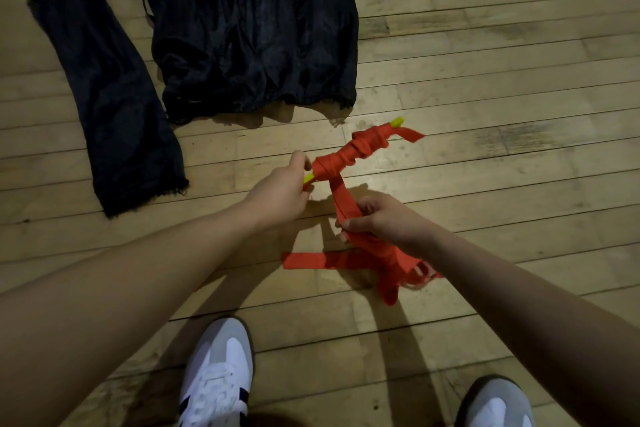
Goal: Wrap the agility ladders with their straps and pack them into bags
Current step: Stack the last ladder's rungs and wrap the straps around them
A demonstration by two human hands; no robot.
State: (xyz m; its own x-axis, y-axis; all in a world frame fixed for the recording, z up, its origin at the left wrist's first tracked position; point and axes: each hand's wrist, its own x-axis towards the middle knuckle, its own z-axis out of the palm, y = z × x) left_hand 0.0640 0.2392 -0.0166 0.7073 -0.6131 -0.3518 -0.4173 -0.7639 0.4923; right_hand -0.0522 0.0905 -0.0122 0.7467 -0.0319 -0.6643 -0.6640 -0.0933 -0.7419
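A bundle of yellow ladder rungs is held above the wooden floor, wound around with red strap. Yellow tips stick out at both ends. My left hand grips the near end of the bundle. My right hand is closed on the loose red strap that runs down from the bundle. More red strap hangs below that hand and trails over the floor. Black fabric bags lie flat ahead: a narrow bag at the left and a wider pile of bags in the middle.
Wooden plank floor all around. My two white and grey shoes stand at the bottom edge, just behind the hanging strap.
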